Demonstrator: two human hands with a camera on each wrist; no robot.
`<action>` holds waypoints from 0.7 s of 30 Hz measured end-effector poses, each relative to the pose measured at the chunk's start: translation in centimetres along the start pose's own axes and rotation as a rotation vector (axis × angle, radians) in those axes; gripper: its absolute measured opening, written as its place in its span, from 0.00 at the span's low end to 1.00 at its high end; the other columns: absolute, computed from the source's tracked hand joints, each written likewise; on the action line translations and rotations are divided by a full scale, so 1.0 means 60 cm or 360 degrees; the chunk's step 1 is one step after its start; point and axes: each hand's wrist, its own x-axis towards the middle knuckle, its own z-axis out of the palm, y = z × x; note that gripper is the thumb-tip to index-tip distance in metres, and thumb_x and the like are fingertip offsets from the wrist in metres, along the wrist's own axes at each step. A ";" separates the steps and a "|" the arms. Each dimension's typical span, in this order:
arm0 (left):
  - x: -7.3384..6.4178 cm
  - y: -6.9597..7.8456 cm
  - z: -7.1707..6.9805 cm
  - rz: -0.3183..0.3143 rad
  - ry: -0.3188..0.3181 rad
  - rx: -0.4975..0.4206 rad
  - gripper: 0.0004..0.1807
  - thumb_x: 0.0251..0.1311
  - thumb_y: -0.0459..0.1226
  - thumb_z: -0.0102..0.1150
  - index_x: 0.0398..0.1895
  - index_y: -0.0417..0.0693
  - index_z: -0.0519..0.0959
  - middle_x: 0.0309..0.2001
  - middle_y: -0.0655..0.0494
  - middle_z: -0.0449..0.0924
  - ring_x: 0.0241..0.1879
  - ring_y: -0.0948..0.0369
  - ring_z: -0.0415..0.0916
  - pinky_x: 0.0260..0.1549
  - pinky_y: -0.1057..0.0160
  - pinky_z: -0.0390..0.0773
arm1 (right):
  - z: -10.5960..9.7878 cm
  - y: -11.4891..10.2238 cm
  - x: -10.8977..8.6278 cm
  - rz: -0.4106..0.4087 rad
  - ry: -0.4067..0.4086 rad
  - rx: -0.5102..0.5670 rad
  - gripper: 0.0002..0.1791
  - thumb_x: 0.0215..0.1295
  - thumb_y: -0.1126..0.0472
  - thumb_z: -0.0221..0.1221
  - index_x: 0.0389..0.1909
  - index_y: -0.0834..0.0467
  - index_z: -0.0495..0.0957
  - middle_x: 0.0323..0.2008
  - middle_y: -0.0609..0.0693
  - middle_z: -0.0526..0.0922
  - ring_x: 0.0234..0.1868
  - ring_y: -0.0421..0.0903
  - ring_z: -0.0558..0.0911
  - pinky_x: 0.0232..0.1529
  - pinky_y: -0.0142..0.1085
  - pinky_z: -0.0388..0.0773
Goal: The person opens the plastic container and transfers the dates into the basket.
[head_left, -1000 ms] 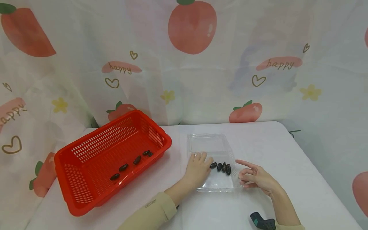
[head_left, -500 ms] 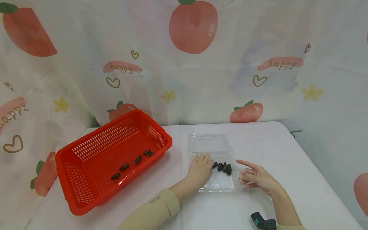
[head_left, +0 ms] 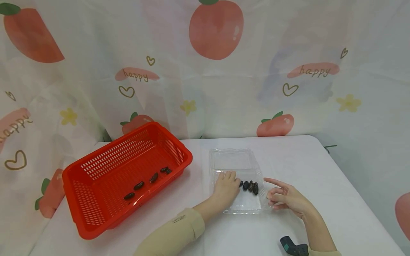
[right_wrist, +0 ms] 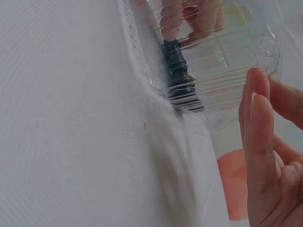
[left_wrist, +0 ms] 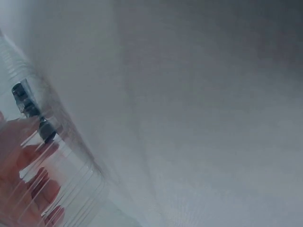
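My left hand (head_left: 226,190) reaches into the near half of an open clear plastic clamshell box (head_left: 246,205). Its fingertips pinch a dark oval date-like fruit (head_left: 241,184), mostly covered by the fingers. Right of it, several more such fruits (head_left: 251,186) lie side by side in a row across the box. My right hand (head_left: 289,199) pinches the box's right edge, index finger extended along it. In the right wrist view, thumb and fingers meet at the clear rim (right_wrist: 272,68), and the left fingers (right_wrist: 171,23) show through the wall. The left wrist view shows the row of fruits (left_wrist: 32,111).
A red perforated basket (head_left: 109,193) stands at the left with several dark fruits (head_left: 139,185) inside. The box's lid (head_left: 232,159) lies folded back. A black angled device (head_left: 293,247) is by my right wrist. A printed curtain (head_left: 224,89) hangs behind the white table (head_left: 320,170).
My left hand has slid slightly right within the box, bringing the leftmost fruit closer to the row. The right hand keeps its place at the box's edge.
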 end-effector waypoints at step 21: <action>0.010 0.007 -0.001 -0.0032 -0.0043 0.0044 0.13 0.59 0.50 0.50 0.46 0.63 0.75 0.37 0.62 0.65 0.38 0.63 0.59 0.40 0.65 0.61 | -0.002 0.001 0.000 -0.0013 -0.0001 0.0012 0.36 0.57 0.67 0.59 0.66 0.58 0.56 0.29 0.44 0.78 0.28 0.40 0.81 0.29 0.35 0.79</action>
